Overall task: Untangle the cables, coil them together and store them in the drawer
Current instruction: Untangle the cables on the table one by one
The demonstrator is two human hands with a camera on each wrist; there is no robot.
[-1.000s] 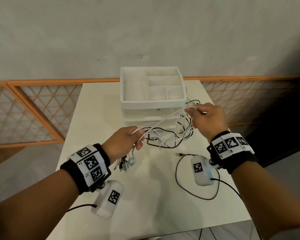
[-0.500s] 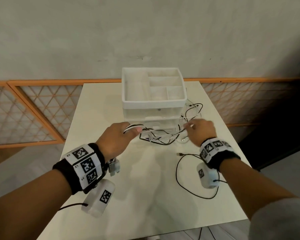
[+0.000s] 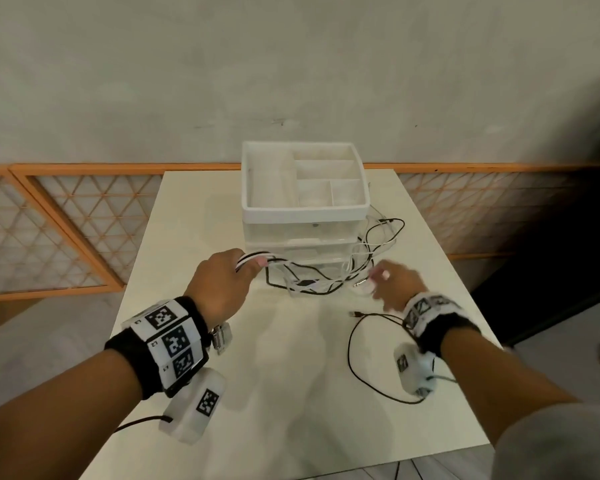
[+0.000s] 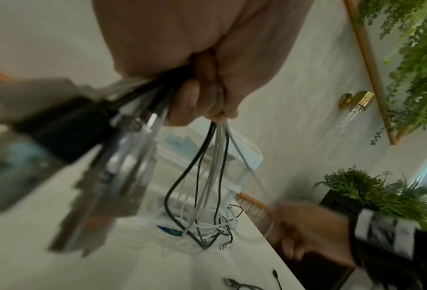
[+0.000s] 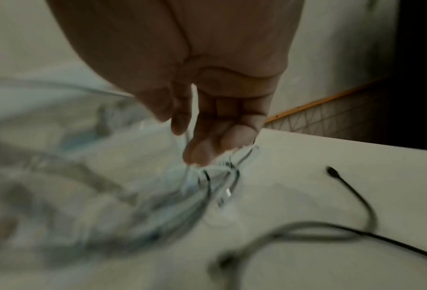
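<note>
My left hand grips a bunch of black and white cables in its fist, just in front of the white drawer unit. Their plug ends dangle under my wrist. From the fist the strands drop into a tangle lying on the table against the unit's lowest drawer. To the right of the tangle, low over the table, my blurred right hand pinches a thin white cable between thumb and fingers. More loops trail beside the unit's right side.
A separate black cable curls loose on the cream table by my right wrist. The unit's top tray has several open compartments. Orange lattice railings run behind the table, and the table's right edge lies close to my right arm.
Both hands have come down from above the tangle. The right hand dropped from drawer height to just over the table; the left moved forward toward the drawer unit, still holding its bunch.
</note>
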